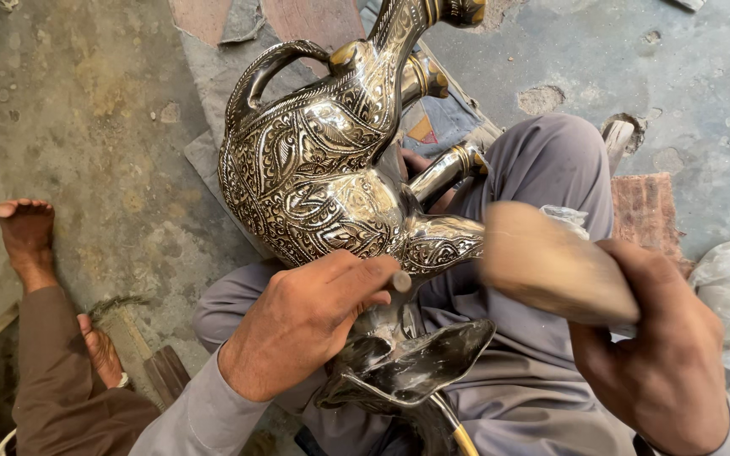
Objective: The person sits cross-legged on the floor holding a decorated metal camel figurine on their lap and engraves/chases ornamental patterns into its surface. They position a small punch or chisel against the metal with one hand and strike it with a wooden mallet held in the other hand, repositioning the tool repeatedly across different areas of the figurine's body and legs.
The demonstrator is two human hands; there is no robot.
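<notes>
Engraved silver ewer point(323, 181) lies tilted across the seated person's lap, its flared mouth point(407, 363) nearest, so the neck faces up for working. Left hand point(302, 325) is curled tight, pinching a thin metal punch point(399, 281) against the neck, while the right hand point(665, 355) is clenched round a wooden mallet point(551, 262) (blurred mid-swing). Another person's bare foot point(27, 236) rests far left on the concrete floor point(103, 127).

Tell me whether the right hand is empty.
No: the right hand grips a blurred wooden mallet beside the engraved silver metal pitcher.
</notes>
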